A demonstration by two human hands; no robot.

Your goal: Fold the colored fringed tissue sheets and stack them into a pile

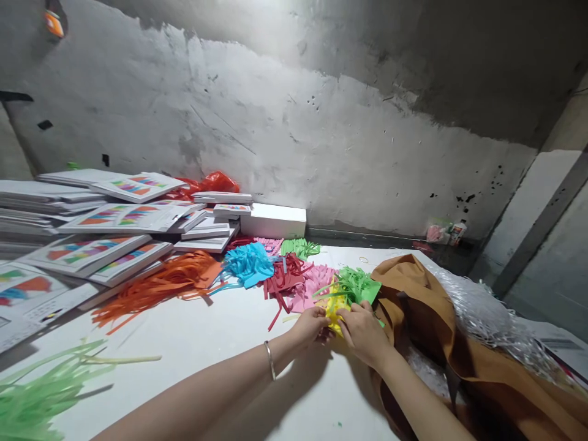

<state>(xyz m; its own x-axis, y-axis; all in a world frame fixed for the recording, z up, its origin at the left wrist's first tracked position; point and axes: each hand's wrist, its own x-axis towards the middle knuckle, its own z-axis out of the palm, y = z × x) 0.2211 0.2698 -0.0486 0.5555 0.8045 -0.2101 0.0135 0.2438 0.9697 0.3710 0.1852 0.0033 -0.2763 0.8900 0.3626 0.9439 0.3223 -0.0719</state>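
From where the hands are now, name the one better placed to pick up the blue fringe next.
Left, most likely: the left hand is nearer the blue fringe, while the right hand is farther off, across the yellow strips. Both are busy at those strips.

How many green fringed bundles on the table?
3 visible: a bright green bundle just beyond the right hand, a smaller green bundle before the plain white box, and a pale green bundle at the picture's lower-left corner. Others may be hidden.
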